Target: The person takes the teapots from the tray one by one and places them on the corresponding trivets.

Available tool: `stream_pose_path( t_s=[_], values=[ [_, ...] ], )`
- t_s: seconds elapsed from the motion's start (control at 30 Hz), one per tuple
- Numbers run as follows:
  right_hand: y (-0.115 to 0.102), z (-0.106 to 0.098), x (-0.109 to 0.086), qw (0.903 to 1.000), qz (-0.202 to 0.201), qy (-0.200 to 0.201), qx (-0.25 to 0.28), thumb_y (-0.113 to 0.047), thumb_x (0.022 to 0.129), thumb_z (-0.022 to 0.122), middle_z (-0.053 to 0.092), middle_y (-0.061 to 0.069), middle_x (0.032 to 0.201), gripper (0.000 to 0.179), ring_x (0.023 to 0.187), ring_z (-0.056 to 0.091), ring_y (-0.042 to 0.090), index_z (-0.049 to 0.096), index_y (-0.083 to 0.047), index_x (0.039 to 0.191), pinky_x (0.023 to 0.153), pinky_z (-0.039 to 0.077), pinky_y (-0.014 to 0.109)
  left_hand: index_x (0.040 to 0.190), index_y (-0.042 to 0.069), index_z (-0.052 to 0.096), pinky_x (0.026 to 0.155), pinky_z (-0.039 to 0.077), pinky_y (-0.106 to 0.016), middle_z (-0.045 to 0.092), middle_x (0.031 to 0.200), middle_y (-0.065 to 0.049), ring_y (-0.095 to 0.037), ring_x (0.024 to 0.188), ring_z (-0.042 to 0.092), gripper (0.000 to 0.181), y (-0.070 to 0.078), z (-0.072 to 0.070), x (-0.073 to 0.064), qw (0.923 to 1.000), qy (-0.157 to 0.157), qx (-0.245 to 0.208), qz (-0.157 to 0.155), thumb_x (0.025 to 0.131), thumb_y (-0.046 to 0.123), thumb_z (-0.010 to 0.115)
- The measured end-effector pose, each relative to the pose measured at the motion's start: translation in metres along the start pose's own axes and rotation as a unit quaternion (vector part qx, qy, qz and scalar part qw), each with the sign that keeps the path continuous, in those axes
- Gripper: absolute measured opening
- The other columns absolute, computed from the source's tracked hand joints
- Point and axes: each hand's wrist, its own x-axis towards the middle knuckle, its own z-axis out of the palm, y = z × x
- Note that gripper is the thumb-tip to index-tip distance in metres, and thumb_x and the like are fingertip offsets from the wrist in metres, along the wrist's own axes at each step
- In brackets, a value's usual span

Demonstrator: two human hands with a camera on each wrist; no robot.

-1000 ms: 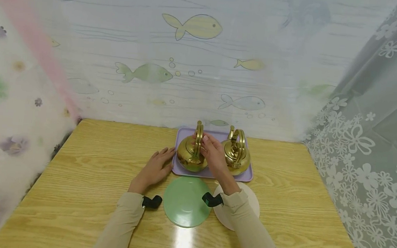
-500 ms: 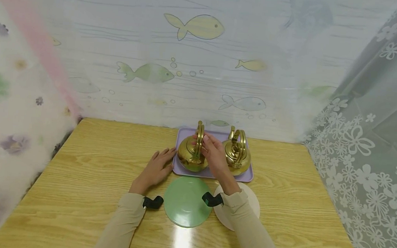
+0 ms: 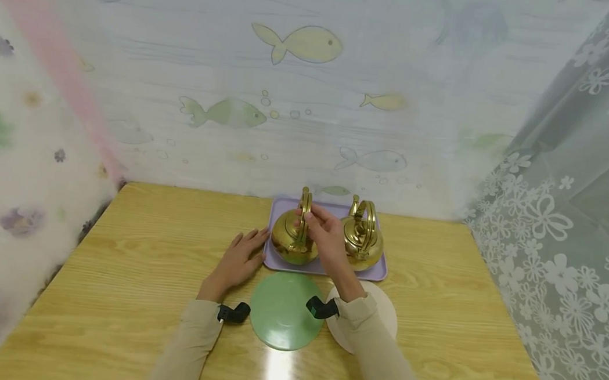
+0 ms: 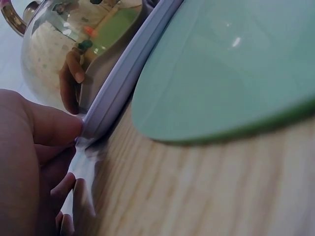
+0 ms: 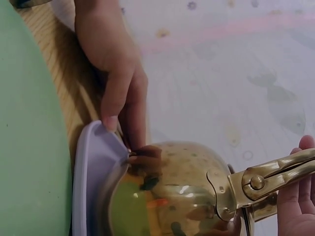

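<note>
Two brass kettles stand side by side on a purple tray (image 3: 379, 272). My right hand (image 3: 329, 239) is at the raised handle of the left kettle (image 3: 284, 240), with fingers passed through under it and the thumb against it. In the right wrist view those fingers (image 5: 291, 206) show behind the handle (image 5: 290, 172). The right kettle (image 3: 353, 235), just beyond my wrist, is partly covered by that hand. My left hand (image 3: 238, 259) lies with straight fingers along the tray's left side. Its thumb (image 4: 61, 127) touches the tray's corner in the left wrist view.
A green plate (image 3: 282, 313) lies in front of the tray, between my forearms. Right of it, a whitish plate (image 3: 388, 311) is partly covered by my right sleeve. The wooden table (image 3: 121, 272) ends at a fish-patterned curtain (image 3: 207, 161) behind the tray.
My right thumb has come down onto the left kettle's handle, and the hand has turned slightly. The left hand, the tray and both kettles stay in place.
</note>
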Motion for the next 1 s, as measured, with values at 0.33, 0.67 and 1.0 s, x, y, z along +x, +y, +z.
stream_pose_path(
  t_s=[0.33,0.67,1.0],
  values=[
    [0.0052,0.0042,-0.0031,0.9994,-0.034,-0.001,-0.008,0.003,0.101,0.055,0.051,0.044,0.131,0.039,0.092,0.069,0.014,0.051,0.014,0.139,0.087,0.058,0.024,0.154,0.004,0.044,0.125,0.012,-0.061,0.042,0.160,-0.013,-0.042,0.149,0.034,0.056,0.0003,0.0033,-0.0040,1.0000,0.005,0.000,-0.001,0.102,0.022,0.054],
    [0.0060,0.0035,-0.0037,0.9985,-0.050,0.001,-0.022,0.006,0.100,0.054,0.052,0.045,0.130,0.042,0.092,0.068,0.013,0.048,0.017,0.141,0.088,0.058,0.022,0.154,0.004,0.044,0.126,0.013,-0.059,0.043,0.159,-0.012,-0.040,0.149,0.035,0.063,0.0003,0.0021,-0.0044,0.9999,0.011,0.004,0.002,0.096,0.027,0.057],
    [-0.0016,0.0053,-0.0094,0.9972,-0.073,-0.008,-0.014,0.007,0.100,0.055,0.054,0.044,0.127,0.044,0.091,0.069,0.014,0.047,0.016,0.142,0.086,0.059,0.024,0.154,0.004,0.043,0.126,0.013,-0.057,0.044,0.158,-0.014,-0.041,0.149,0.035,0.071,0.0014,0.0006,-0.0031,0.9999,0.005,0.010,-0.004,0.091,0.031,0.059]
  ],
)
